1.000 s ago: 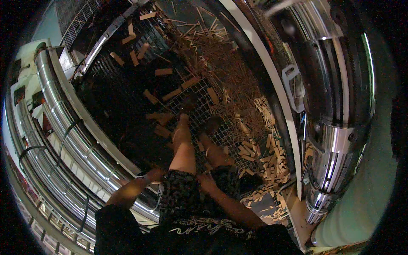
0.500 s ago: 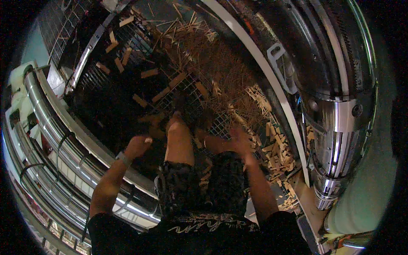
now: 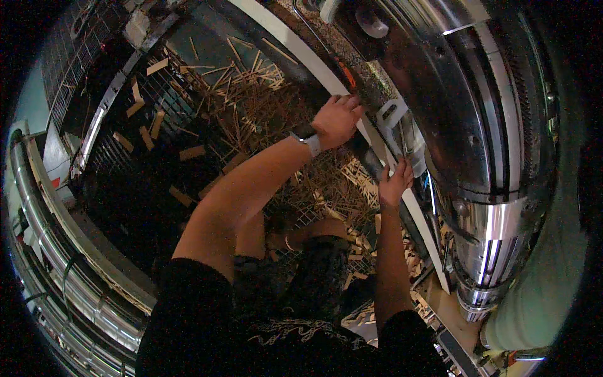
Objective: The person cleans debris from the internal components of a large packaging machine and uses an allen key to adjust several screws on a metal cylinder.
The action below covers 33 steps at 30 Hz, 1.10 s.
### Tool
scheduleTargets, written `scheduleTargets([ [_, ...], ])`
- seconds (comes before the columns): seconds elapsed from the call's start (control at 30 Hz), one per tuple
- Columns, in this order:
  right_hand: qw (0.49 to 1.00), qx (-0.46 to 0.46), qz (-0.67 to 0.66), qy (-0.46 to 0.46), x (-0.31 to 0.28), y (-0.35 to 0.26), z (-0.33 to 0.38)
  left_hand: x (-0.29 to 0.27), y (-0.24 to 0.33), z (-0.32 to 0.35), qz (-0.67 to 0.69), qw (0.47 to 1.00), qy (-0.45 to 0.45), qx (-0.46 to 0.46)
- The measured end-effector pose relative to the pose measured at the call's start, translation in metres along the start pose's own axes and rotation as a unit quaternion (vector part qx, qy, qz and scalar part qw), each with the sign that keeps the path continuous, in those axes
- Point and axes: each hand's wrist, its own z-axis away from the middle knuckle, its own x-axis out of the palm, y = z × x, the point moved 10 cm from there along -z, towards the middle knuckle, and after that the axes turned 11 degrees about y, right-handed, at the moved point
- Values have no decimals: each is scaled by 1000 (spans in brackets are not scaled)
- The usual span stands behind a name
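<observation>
A long pale rail (image 3: 314,66) curves along the front of the machine on my right. My left hand (image 3: 339,120), with a watch (image 3: 304,135) on its wrist, reaches across and has its fingers bent over the rail's edge. Lower down the same rail, my right hand (image 3: 394,183) rests against it with fingers apart. Its palm side is hidden. Beside the hands, a light handle-shaped metal part (image 3: 391,114) with a slot sticks out from the machine.
Dark and shiny metal cylinders (image 3: 496,226) fill the right side. Several bright metal pipes (image 3: 59,251) run along the left. Thin wooden strips (image 3: 257,75) and flat wooden pieces (image 3: 157,122) litter the dark floor and its metal grating (image 3: 308,217). A pale green round surface (image 3: 527,314) stands lower right.
Both hands have risen from beside my legs to the pale rail on the right. My left arm now crosses in front of me, and the view has shifted toward the machine.
</observation>
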Motion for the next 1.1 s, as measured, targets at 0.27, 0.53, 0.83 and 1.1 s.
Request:
scheduleTargets([
  [0.27, 992, 46, -87, -83, 32, 12, -47, 58, -18, -19, -24, 993, -17, 110],
  [0.53, 995, 1, -1, -104, 129, 59, -146, 33, 0, -23, 13, 983, 120, 142],
  [0.83, 980, 100, -8, -174, 140, 105, -117, 35, 11, -18, -13, 976, 166, 138],
  [1.1, 966, 127, -19, -226, 91, 44, -85, 28, 9, -9, -96, 960, 213, 156],
])
